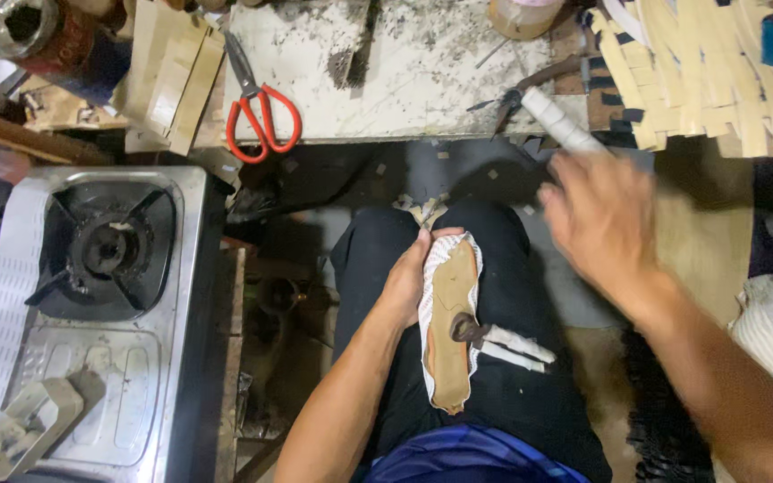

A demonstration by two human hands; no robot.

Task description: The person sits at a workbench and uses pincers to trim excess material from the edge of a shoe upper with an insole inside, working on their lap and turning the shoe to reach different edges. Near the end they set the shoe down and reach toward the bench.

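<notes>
My left hand (pixel 409 277) grips a shoe upper on a tan last (pixel 449 322), lying sole-up on my lap over black trousers. Pincers with white-wrapped handles (pixel 503 344) rest against the last on my right thigh. My right hand (pixel 601 215) is raised and blurred near the bench edge, its fingers around a white-wrapped tool handle (pixel 558 119) whose dark metal head (pixel 505 101) lies on the bench.
A worn white bench top (pixel 404 80) carries red-handled scissors (pixel 257 112), cardboard pieces (pixel 172 72) and tan cut strips (pixel 709 72). A steel gas stove (pixel 105 295) stands at my left. A tin (pixel 29 31) sits at the far left.
</notes>
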